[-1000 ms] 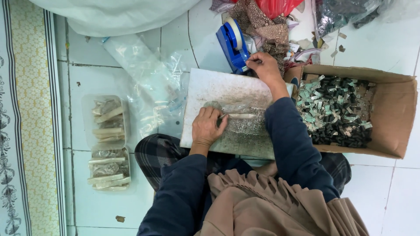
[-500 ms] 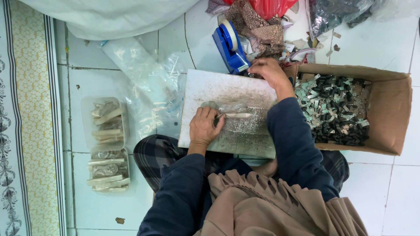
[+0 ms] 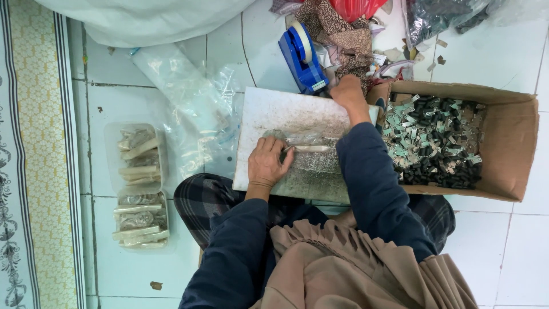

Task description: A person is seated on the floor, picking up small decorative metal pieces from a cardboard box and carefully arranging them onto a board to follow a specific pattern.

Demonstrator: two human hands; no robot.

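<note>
Left hand [image 3: 267, 163] presses the clear packet [image 3: 309, 150] against the board [image 3: 274, 111].

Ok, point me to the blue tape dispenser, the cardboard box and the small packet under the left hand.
blue tape dispenser [image 3: 301, 60], head view, on its blue body.
cardboard box [image 3: 514, 143], head view, on its bare right wall.
small packet [image 3: 311, 148], head view, on its clear middle part.

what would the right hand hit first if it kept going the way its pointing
The right hand points up past the white board's far edge. Straight on, it would likely first meet the patterned brown cloth, beside the blue tape dispenser; depth is unclear.
</note>
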